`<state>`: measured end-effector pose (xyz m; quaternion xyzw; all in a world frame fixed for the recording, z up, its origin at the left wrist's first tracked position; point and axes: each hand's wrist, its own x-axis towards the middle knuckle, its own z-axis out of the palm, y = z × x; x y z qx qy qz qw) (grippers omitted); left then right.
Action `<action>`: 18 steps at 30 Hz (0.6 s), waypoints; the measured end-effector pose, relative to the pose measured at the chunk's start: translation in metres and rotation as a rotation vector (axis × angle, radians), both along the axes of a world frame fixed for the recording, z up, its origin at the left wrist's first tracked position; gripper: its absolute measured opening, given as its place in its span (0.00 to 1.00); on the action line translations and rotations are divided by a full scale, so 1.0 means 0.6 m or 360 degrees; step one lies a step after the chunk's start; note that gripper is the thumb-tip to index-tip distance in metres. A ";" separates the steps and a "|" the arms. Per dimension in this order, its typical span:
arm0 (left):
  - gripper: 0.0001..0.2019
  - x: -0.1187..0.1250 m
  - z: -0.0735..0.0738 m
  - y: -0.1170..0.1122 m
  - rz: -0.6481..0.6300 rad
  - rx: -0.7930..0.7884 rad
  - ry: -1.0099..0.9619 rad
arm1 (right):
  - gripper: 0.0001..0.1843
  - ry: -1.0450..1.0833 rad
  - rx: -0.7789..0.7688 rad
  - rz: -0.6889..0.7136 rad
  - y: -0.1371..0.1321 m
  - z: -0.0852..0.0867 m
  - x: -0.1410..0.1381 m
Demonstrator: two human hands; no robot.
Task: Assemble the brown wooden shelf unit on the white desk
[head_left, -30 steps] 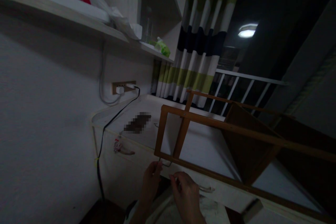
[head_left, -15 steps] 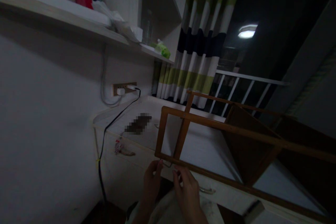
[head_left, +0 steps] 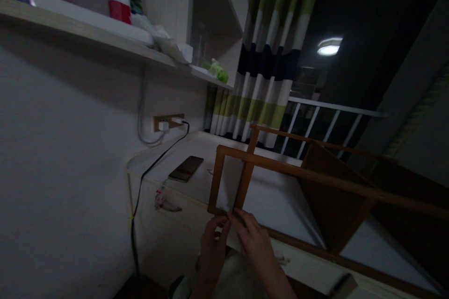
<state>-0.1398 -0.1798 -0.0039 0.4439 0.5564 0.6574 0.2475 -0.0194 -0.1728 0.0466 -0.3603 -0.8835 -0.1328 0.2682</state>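
A brown wooden frame (head_left: 270, 163), part of a rack or stand with panels, lies on its side on the white desk (head_left: 270, 191). My left hand (head_left: 213, 243) is closed in a pinch just under the frame's near lower rail. A thin bent metal rod, like a hex key, showed at its fingers a moment ago; the fingers now hide it. My right hand (head_left: 254, 240) grips the near rail where an upright meets it, its fingertips touching or almost touching those of my left hand.
A phone (head_left: 185, 168) lies on the desk, with a small bent metal piece (head_left: 210, 171) beside it. A black cable (head_left: 154, 161) runs from the wall socket (head_left: 168, 122) down past the desk edge. Drawer handles (head_left: 283, 259) stick out below. Above hangs a loaded shelf (head_left: 84, 37).
My hands have come together and up against the frame's lower rail. The bent rod that showed between them is now covered. My right hand has closed on the wood.
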 end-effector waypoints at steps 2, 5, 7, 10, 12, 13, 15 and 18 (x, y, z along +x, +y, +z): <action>0.12 0.002 -0.001 0.001 -0.0037 0.0029 0.0069 | 0.25 0.0010 0.0006 -0.0010 0.002 0.000 0.006; 0.11 0.005 -0.001 0.002 -0.0070 0.0084 0.0146 | 0.22 0.0018 0.0020 -0.0010 0.005 0.000 0.015; 0.11 0.007 0.000 0.001 -0.0079 0.0110 0.0172 | 0.22 -0.0019 0.0035 -0.0011 0.006 -0.001 0.019; 0.10 0.009 0.001 -0.002 -0.0096 0.0108 0.0193 | 0.19 -0.0014 0.0042 -0.0024 0.007 -0.005 0.022; 0.10 0.010 -0.001 -0.005 -0.0106 0.0103 0.0189 | 0.16 0.0045 0.0039 -0.0040 0.009 -0.008 0.023; 0.10 0.009 -0.004 -0.007 -0.0097 0.0101 0.0182 | 0.15 0.0070 0.0032 -0.0047 0.009 -0.010 0.024; 0.11 0.009 -0.014 -0.010 -0.0027 0.0083 0.0151 | 0.14 0.0095 0.0017 -0.0064 0.010 -0.014 0.026; 0.13 0.011 -0.032 -0.014 0.0116 -0.0027 0.0072 | 0.13 0.0134 0.0030 -0.0089 0.009 -0.021 0.030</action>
